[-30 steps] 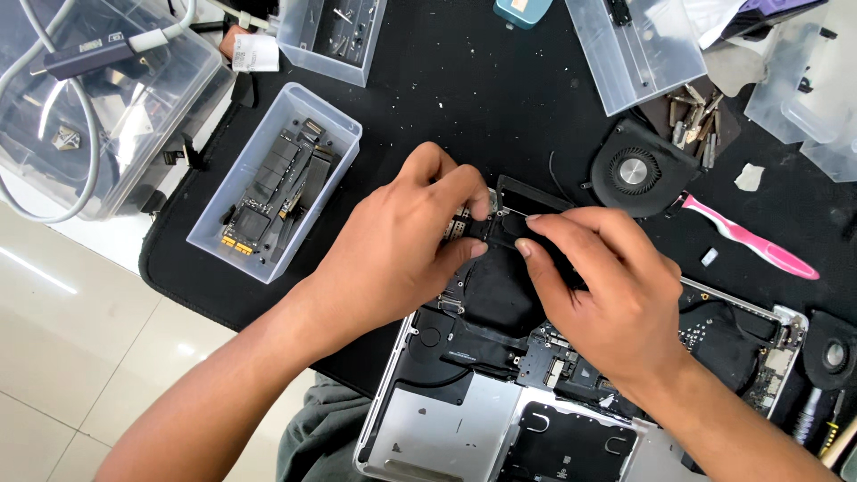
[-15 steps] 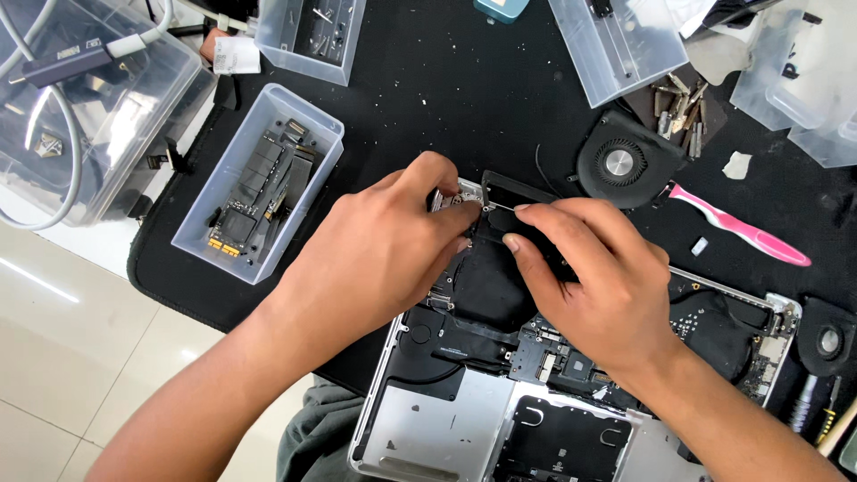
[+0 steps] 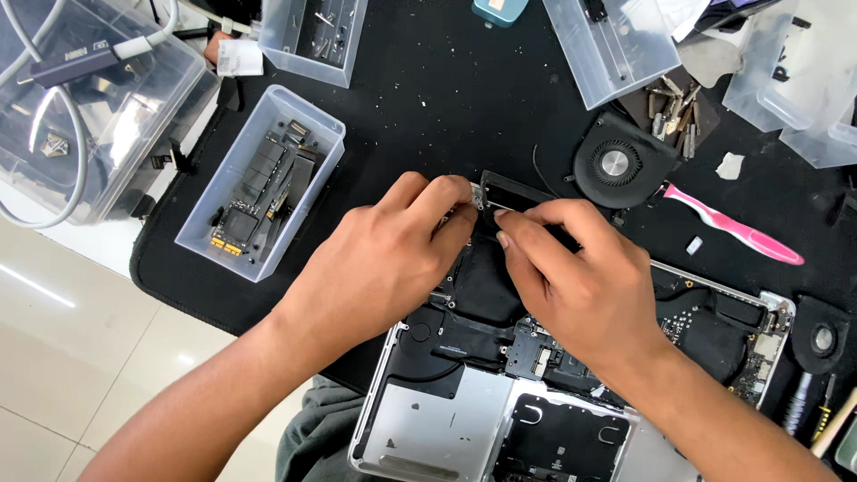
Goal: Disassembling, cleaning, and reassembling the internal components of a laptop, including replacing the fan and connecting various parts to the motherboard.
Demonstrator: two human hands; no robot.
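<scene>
Head view: the left hand [image 3: 384, 259] and right hand [image 3: 580, 286] meet over the far edge of an opened laptop [image 3: 428, 428], fingertips narrowed together on a small black part [image 3: 513, 192] at the board's edge (what sits between the tips is too small to tell). Both hands pinch; neither is spread wide.

Risk, as I judge it: a slip could tug a thin cable or flick a tiny piece onto the black mat [image 3: 428, 98], where it would vanish.

Left of the left hand, a clear tray [image 3: 201, 241] holds a long circuit card [image 3: 263, 192]. Beyond the right hand lie a round black fan [image 3: 616, 165] and a pink pry tool [image 3: 732, 228]. A white rectangular label [image 3: 239, 56] sits far left.
</scene>
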